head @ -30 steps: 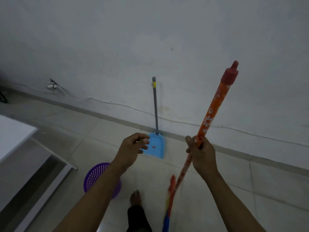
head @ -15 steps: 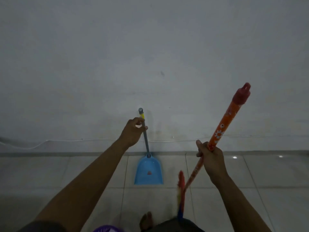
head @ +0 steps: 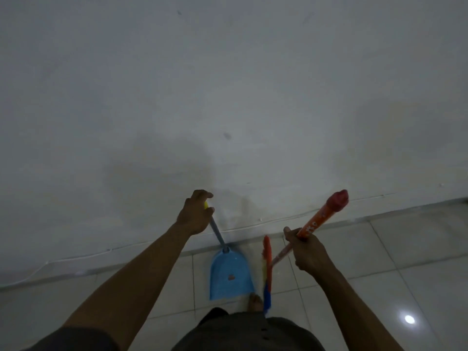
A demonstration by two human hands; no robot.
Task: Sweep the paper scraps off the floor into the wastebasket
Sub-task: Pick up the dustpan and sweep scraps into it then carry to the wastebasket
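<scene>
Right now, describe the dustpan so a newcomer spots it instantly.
Start at the white wall; where it meets the tiled floor, near the middle, is the dustpan. The left hand grips its thin grey handle. It is the pale blue scoop, unlike the orange-handled broom in the right hand beside it.

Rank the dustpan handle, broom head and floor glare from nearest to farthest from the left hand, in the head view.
1. Dustpan handle: gripped in the left hand.
2. Broom head: lower, to the right.
3. Floor glare: far right, on the tiles.
</scene>
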